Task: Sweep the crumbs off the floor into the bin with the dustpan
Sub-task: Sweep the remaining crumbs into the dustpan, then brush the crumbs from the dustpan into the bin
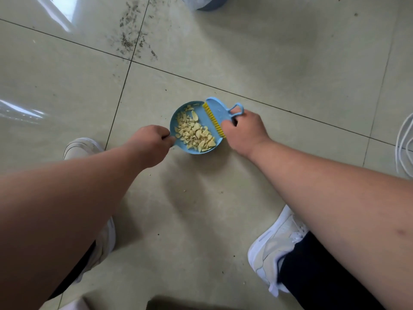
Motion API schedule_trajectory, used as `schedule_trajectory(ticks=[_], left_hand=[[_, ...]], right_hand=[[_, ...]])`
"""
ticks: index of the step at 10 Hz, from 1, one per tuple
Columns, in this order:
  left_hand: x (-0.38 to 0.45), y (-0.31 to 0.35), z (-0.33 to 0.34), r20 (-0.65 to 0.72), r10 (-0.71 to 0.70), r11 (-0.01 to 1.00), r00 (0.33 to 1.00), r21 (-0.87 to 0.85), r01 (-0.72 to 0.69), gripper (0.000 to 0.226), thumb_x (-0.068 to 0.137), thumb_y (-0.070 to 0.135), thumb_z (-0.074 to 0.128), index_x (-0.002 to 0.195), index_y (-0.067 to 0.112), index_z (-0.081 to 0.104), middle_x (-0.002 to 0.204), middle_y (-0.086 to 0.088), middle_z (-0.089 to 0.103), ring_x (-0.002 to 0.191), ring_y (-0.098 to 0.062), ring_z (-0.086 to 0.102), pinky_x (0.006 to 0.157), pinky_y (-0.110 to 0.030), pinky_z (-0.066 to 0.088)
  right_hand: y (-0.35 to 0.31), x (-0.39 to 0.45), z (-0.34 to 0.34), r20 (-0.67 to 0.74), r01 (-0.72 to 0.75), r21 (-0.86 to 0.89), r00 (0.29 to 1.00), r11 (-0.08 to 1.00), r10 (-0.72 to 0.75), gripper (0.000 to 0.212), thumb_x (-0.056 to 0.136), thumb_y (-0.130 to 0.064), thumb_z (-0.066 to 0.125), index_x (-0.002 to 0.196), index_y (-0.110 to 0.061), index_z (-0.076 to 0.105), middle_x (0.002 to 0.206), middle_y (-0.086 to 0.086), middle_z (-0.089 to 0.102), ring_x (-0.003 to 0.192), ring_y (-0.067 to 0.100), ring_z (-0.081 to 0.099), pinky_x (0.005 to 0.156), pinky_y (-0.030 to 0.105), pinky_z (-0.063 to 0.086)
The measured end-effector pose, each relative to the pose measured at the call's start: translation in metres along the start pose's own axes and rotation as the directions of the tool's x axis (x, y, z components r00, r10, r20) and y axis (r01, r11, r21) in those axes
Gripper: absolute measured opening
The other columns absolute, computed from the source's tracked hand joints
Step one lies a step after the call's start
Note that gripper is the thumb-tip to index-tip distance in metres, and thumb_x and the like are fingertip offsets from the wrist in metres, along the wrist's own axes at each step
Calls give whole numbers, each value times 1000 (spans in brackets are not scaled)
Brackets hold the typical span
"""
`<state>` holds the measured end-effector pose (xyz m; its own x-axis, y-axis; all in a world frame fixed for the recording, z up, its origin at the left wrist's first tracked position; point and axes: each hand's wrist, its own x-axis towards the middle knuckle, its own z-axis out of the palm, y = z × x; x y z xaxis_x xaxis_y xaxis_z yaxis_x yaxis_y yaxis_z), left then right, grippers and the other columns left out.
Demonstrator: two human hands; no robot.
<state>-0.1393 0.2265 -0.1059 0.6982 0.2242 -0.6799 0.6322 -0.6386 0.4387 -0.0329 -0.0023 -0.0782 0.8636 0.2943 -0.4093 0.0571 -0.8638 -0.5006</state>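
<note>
Centrally, a blue dustpan (178,118) rests on the tiled floor (223,209), loaded with pale yellow crumbs (195,133). Left hand (150,144): fingers curled round the dustpan's handle at its near-left edge. Right hand (243,132): fingers wrapped round the looped handle of a blue brush (220,110), whose yellow bristles (213,120) stand at the dustpan's open right edge, touching the crumbs. White shoes (274,249) flank the lower view. A blue bin (205,3) with a clear liner sits at the top edge, well apart from the dustpan.
</note>
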Motion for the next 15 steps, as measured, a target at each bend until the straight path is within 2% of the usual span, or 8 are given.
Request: schedule_trajectory(ticks=[3, 7, 9, 10, 12, 13, 14, 15], left_hand=[[-13, 36, -23, -51, 77, 996, 996, -35, -79, 36, 98, 37, 62, 76, 9, 67, 70, -11, 65, 61, -29, 58, 59, -39, 55], [-68, 131, -130, -203, 174, 979, 964, -71, -192, 21, 96, 13, 65, 77, 9, 72, 55, -1, 57, 37, -11, 49, 37, -18, 40], [-85, 163, -194, -346, 419, 899, 839, 287, -331, 23, 97, 24, 64, 99, 9, 81, 88, -7, 71, 82, -27, 67, 68, -29, 54], [-78, 172, -228, -156, 619, 668, 770, 619, -412, 19, 101, 17, 68, 115, 9, 79, 91, -2, 69, 85, -23, 67, 73, -23, 50], [-43, 176, -265, -156, 585, 725, 796, 539, -428, 32, 103, 23, 68, 135, 17, 73, 116, -1, 78, 108, -23, 70, 90, -25, 49], [-22, 184, -279, -197, 546, 783, 814, 466, -412, 31, 104, 25, 68, 133, 19, 73, 115, 2, 78, 106, -20, 71, 87, -22, 49], [7, 193, -294, -203, 588, 741, 783, 524, -420, 23, 103, 21, 70, 124, 15, 78, 104, 0, 78, 90, -18, 69, 72, -15, 49], [33, 203, -309, -245, 538, 785, 807, 494, -374, 17, 102, 19, 70, 114, 13, 81, 98, -5, 77, 88, -22, 72, 80, -29, 62]], right_hand=[[-9, 2, -47, -127, -64, 190, 988, 980, 89, 27, 82, -30, 53, 61, -14, 47, 55, -6, 47, 51, 14, 42, 48, 26, 34], [-69, -24, -172, -343, 11, 262, 936, 965, 83, 25, 83, -34, 51, 68, -14, 56, 64, -6, 56, 57, 15, 51, 51, 25, 38], [-112, -24, -217, -424, 93, 278, 905, 956, 36, 27, 85, -32, 54, 65, -13, 55, 60, -6, 55, 53, 14, 50, 47, 23, 36], [-129, -13, -226, -431, 124, 272, 902, 954, 5, 25, 83, -32, 53, 67, -13, 55, 63, -2, 56, 56, 19, 52, 50, 25, 40], [-141, 36, -235, -464, 148, 282, 886, 948, 0, 34, 81, -35, 54, 80, -2, 61, 64, 4, 62, 57, 23, 53, 51, 27, 42], [-145, 66, -238, -463, 149, 303, 886, 941, 9, 37, 82, -34, 54, 85, 1, 64, 82, 20, 73, 66, 32, 64, 58, 38, 55], [-150, 95, -242, -462, 147, 313, 887, 938, 16, 33, 84, -33, 53, 85, -2, 66, 85, 19, 74, 78, 37, 71, 61, 38, 56], [-154, 124, -248, -447, 136, 341, 894, 930, 33, 29, 86, -33, 52, 86, -8, 67, 82, 13, 74, 82, 36, 71, 60, 31, 48]])
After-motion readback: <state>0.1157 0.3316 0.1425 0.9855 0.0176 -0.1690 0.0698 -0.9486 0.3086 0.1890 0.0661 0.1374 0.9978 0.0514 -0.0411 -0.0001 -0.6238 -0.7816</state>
